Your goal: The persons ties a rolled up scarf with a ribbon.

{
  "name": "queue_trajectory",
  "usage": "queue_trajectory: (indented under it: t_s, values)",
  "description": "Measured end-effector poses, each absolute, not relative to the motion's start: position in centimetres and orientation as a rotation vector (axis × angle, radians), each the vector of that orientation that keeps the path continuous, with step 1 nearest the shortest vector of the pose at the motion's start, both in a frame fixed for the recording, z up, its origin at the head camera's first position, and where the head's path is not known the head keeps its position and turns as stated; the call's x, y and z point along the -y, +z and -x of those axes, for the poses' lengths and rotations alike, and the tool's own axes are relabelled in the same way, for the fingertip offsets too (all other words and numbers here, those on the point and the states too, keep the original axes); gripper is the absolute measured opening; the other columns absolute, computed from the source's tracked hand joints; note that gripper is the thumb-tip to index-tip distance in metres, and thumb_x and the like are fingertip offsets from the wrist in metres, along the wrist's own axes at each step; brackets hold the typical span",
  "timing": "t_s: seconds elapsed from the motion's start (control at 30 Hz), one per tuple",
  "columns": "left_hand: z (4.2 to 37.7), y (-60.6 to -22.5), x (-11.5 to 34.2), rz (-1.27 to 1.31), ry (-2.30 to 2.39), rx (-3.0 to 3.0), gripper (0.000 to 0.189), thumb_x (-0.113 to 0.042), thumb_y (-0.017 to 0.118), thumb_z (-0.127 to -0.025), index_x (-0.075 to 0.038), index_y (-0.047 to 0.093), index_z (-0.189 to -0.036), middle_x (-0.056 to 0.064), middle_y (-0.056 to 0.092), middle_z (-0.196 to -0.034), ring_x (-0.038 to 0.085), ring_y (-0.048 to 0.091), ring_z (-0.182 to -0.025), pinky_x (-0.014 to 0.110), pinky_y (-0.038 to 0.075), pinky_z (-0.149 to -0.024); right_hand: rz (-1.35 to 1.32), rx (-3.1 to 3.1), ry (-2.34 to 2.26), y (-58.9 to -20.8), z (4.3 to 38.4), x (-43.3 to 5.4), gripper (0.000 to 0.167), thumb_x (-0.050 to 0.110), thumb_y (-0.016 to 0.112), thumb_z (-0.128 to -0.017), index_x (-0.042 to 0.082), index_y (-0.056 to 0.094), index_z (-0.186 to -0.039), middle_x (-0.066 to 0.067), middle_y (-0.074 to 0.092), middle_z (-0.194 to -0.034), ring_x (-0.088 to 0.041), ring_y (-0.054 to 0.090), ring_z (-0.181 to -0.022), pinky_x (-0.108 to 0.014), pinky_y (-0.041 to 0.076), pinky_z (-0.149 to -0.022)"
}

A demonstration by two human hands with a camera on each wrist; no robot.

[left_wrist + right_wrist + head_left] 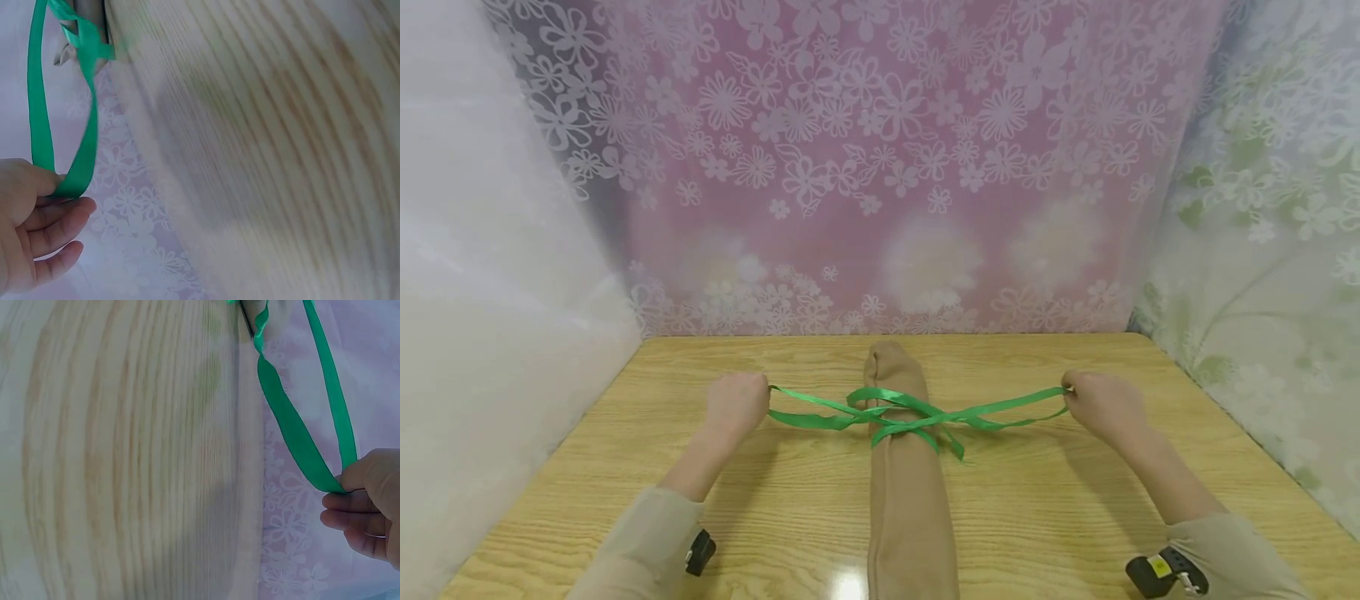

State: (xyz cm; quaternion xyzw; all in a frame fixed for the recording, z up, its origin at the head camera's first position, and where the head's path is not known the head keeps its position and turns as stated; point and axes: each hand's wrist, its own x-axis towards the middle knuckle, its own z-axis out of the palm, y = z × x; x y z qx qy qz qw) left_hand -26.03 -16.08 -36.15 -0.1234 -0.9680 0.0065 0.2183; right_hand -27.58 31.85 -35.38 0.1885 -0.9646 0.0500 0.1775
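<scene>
A long roll of brown cloth (913, 517) lies lengthwise on the table, with a green ribbon (1000, 407) wrapped round its upper part. The ribbon crosses over itself on top of the roll, and a loop stretches out to each side. My left hand (737, 404) pinches the left loop (78, 178) between thumb and fingers, off the table. On the other side, my right hand (1105, 406) pinches the right loop (294, 431) the same way. One short ribbon end (956, 447) hangs to the right of the crossing.
The wooden table (1037, 517) runs back to a pink flowered curtain (880, 167). Pale sheeting (497, 292) borders the left side, and a flowered sheet (1262, 292) the right. Each forearm wears a small black camera (701, 552).
</scene>
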Motion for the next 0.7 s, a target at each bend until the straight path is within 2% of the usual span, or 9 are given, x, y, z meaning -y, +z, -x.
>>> queue_trajectory:
  t_s: [0.13,0.23,0.43,0.6,0.7]
  values:
    - [25.8,-35.9,16.6,0.333,0.051,2.667,0.054,-0.010,0.070,-0.080,-0.015,0.027,-0.047,-0.007,0.018,-0.043,0.005,0.017,-0.040,0.016,0.015,-0.037,-0.529,2.735,0.139,-35.4,27.6,-32.4,0.015,0.001,0.056,-0.083,-0.004,0.065,-0.093,-0.009,0.064,-0.068,-0.010,0.031,-0.041,-0.022,0.025,-0.038]
    - [25.7,-35.6,17.0,0.307,0.078,2.663,0.054,-0.013,0.070,-0.080,-0.014,0.028,-0.047,-0.007,0.019,-0.044,0.006,0.017,-0.041,0.016,0.015,-0.038,-0.523,2.741,0.136,-35.3,27.6,-32.7,0.015,0.001,0.055,-0.083,-0.004,0.066,-0.092,-0.010,0.064,-0.069,-0.010,0.031,-0.042,-0.022,0.025,-0.038]
    - [25.8,-35.5,18.1,0.275,0.107,2.699,0.049,-0.013,0.069,-0.082,-0.013,0.034,-0.048,-0.006,0.021,-0.045,0.006,0.019,-0.041,0.017,0.017,-0.038,-0.484,2.757,0.144,-35.1,27.6,-33.8,0.016,0.001,0.054,-0.082,-0.002,0.066,-0.091,-0.007,0.064,-0.068,-0.011,0.033,-0.044,-0.024,0.027,-0.038]
    - [25.7,-35.6,19.0,0.276,0.078,2.738,0.045,-0.010,0.065,-0.084,-0.012,0.036,-0.049,-0.005,0.025,-0.045,0.007,0.022,-0.041,0.017,0.020,-0.037,-0.480,2.734,0.150,-35.2,27.4,-34.7,0.015,0.001,0.054,-0.082,-0.002,0.067,-0.089,-0.012,0.066,-0.074,-0.011,0.038,-0.047,-0.025,0.034,-0.039]
    - [25.7,-35.4,19.3,0.256,0.033,2.776,0.041,-0.008,0.063,-0.085,-0.011,0.039,-0.051,-0.004,0.028,-0.046,0.008,0.024,-0.041,0.018,0.021,-0.037,-0.474,2.728,0.153,-35.3,27.3,-35.3,0.015,0.000,0.054,-0.081,-0.003,0.067,-0.089,-0.011,0.066,-0.072,-0.011,0.038,-0.047,-0.026,0.034,-0.040]
